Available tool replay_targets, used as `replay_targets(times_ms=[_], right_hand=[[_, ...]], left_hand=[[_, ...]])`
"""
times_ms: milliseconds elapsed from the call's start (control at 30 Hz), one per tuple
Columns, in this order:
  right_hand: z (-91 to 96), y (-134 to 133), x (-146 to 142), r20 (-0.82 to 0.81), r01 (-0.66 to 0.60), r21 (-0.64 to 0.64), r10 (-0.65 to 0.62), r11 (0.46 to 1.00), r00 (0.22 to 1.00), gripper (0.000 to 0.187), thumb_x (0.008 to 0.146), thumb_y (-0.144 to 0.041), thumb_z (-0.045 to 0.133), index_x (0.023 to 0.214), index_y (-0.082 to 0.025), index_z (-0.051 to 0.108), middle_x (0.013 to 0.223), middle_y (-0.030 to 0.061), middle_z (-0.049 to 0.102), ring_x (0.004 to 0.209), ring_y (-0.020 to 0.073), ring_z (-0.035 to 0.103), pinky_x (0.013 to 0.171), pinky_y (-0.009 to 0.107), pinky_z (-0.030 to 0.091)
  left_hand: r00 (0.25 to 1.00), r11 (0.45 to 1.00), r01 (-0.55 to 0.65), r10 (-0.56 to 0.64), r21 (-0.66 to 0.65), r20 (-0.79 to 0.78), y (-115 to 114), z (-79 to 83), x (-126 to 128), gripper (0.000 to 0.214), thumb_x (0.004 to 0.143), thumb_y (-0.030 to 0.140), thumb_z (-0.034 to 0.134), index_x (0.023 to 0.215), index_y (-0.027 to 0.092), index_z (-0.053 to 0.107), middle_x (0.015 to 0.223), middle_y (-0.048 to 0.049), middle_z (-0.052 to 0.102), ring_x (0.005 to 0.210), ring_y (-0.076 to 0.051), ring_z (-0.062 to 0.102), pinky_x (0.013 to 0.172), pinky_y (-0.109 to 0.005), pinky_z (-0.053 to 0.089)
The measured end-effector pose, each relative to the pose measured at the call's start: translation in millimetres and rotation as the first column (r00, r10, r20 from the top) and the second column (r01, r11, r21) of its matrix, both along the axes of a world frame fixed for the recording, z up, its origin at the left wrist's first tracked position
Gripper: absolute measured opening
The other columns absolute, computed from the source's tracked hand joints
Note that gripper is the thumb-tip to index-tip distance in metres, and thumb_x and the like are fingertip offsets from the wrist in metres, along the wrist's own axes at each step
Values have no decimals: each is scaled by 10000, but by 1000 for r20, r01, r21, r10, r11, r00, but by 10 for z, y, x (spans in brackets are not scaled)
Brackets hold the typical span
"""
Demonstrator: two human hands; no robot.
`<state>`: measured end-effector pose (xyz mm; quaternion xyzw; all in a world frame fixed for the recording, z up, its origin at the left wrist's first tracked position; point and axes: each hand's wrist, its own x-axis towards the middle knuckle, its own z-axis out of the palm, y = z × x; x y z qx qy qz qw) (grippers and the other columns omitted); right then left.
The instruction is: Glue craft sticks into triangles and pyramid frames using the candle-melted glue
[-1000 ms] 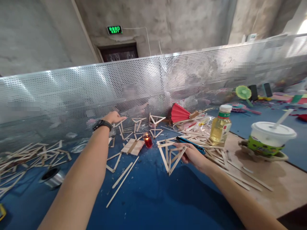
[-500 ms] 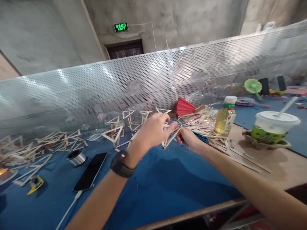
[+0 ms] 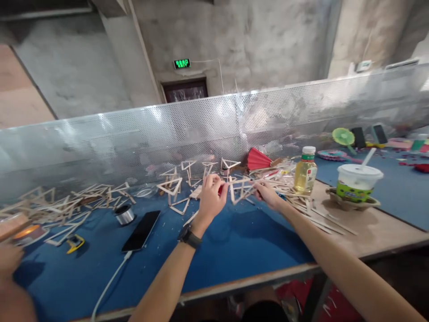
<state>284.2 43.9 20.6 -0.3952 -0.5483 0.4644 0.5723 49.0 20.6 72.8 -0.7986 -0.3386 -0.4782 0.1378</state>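
Note:
My left hand (image 3: 212,197), with a dark watch on the wrist, is curled around a small red object (image 3: 220,190) that is mostly hidden by the fingers. A thin wooden stick frame (image 3: 241,192) is between my hands, just above the blue tabletop. My right hand (image 3: 267,195) is closed, pinching the right end of one of its sticks. Behind my hands stand several triangular stick frames (image 3: 170,184). Loose wooden sticks (image 3: 321,219) lie to the right, partly behind my right forearm.
A phone (image 3: 141,230) with a white cable, a wire spool (image 3: 124,215) and a yellow-edged tool (image 3: 75,243) lie left. Another person's hand (image 3: 10,261) is at far left. A drink bottle (image 3: 305,172) and lidded cup (image 3: 358,183) stand right, before a perforated metal partition (image 3: 150,134).
My left hand has moved slightly apart from my right and now closes around the red object. The stick frame has turned to stretch between my hands. The view has shifted, showing another person's hand.

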Motion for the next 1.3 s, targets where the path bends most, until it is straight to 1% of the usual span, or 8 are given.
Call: replay_targets(times_ms=[167,300,433,533,733,1033,1200,1300], right_hand=[[12,10,27,-8,12,10,-12,1000,1000,529,776,-635,711,570,-234,434,406,-56,419,373,89,350,396,243,265],[-22,-24,-55,-21,-81,-38,81,996,997,479,741,-614,760,657,-206,523,455,-46,509,393,94,428,407,230,323],[-42,-43,-133,-24,-126,-59,125,990,992,483,693,-599,814,779,-196,563,546,-43,586,432,100,494,434,228,387],[-18,-50,-137,-15,-118,-28,118,993,993,517,731,-658,776,799,-193,559,573,-33,602,456,105,527,445,229,413],[1,-35,-117,33,-64,-23,65,998,997,569,748,-741,721,815,-200,558,633,-21,628,484,117,562,428,236,453],[-20,0,-65,58,93,65,-97,994,994,561,744,-742,712,811,-210,544,658,8,664,535,153,623,470,272,516],[57,-67,-68,34,118,73,-121,990,992,528,758,-700,714,833,-204,550,844,56,735,565,141,650,497,271,530],[63,-59,-71,-11,170,45,-170,984,985,508,772,-685,702,872,-231,499,819,32,739,506,135,635,511,292,544]], left_hand=[[971,974,113,-151,-198,-186,-30,-164,-46,354,993,525,575,1041,195,697,1062,-87,622,1069,-253,585,986,-425,496],[945,944,161,-231,-287,-230,-201,-268,108,564,889,670,650,1199,200,677,1185,-112,640,1147,-299,582,1042,-481,477],[929,906,270,-334,-327,-160,-292,-291,210,379,997,544,556,1125,206,672,1104,-93,692,1141,-272,609,1061,-452,469],[935,905,299,-340,-301,-95,-294,-293,210,278,1055,422,463,1050,222,656,1048,-73,724,1092,-255,634,1040,-442,471],[955,922,296,-293,-248,52,-292,-287,189,408,1104,384,278,957,219,621,983,-83,708,1011,-235,652,962,-395,516],[970,910,243,-226,-335,88,-174,-377,230,325,1082,373,397,1171,218,669,1139,-108,740,1133,-271,689,1018,-432,540],[974,897,225,-210,-380,80,-139,-442,232,252,1012,285,530,1236,235,634,1216,-107,736,1191,-293,682,1053,-459,541],[958,870,286,-269,-400,99,-164,-455,240,374,920,156,574,1289,220,583,1282,-122,704,1206,-288,672,1072,-460,536]])
